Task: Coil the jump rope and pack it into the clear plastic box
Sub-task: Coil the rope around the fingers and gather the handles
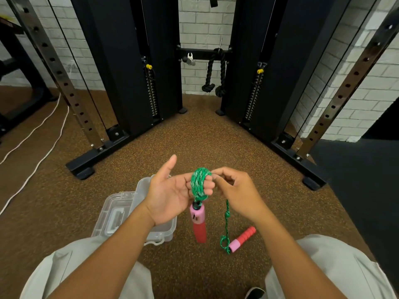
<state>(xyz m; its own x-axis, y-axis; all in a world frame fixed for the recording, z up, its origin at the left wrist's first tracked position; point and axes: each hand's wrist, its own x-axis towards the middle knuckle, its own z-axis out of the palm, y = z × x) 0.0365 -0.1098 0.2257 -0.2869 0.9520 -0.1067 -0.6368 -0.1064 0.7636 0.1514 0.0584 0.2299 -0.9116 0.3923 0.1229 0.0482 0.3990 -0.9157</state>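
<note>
Speckled gym floor (194,130); green jump rope (199,182) coiled round left hand's (172,195) fingers, right hand (234,188) pinching it.

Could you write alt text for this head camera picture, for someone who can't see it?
A person winds a green jump rope around the fingers of the left hand, while the right hand pinches the rope. One handle hangs below the coil; the other handle lies on the floor, near an open clear plastic box.
</note>
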